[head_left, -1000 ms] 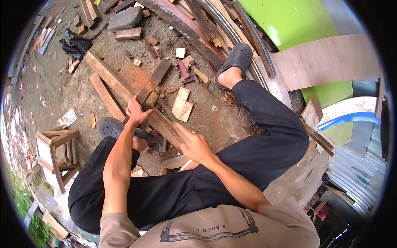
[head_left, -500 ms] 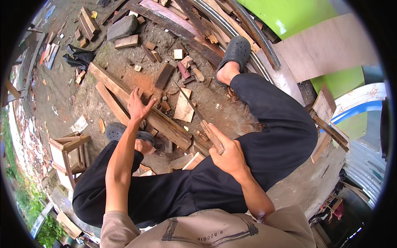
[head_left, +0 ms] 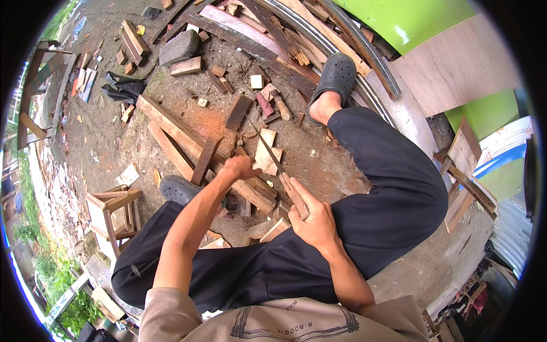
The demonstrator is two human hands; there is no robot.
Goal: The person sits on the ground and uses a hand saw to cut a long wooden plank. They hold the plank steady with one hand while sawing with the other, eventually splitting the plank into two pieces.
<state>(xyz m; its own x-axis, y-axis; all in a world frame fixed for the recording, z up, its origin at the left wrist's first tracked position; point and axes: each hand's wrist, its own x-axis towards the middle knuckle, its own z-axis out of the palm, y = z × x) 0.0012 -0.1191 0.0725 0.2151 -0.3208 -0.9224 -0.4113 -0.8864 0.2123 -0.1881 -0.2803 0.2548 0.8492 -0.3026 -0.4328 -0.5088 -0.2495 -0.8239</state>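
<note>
My right hand [head_left: 315,221] is closed around the wooden handle [head_left: 295,199] of a long, thin-bladed tool. Its dark blade [head_left: 266,145] points forward and is seen nearly edge-on, so its exact kind is unclear. My left hand [head_left: 239,167] is over the near part of a thick wooden beam [head_left: 176,125] that lies slanting on the ground between my feet. Its fingers are blurred and partly hidden. A short dark wood piece [head_left: 206,161] rests across the beam, left of that hand. Pale flat wood pieces [head_left: 268,151] lie just beyond it, near the blade.
A second timber [head_left: 171,149] lies beside the beam. Several offcuts, a grey stone block [head_left: 179,48] and a black plastic sheet [head_left: 123,87] are scattered beyond. Long planks [head_left: 250,34] are piled at the far side. A small wooden frame [head_left: 114,219] stands left of my leg.
My left hand has moved right and nearer along the beam, leaving the short dark wood piece in view across it. My right hand still holds the tool. The whole view has shifted slightly.
</note>
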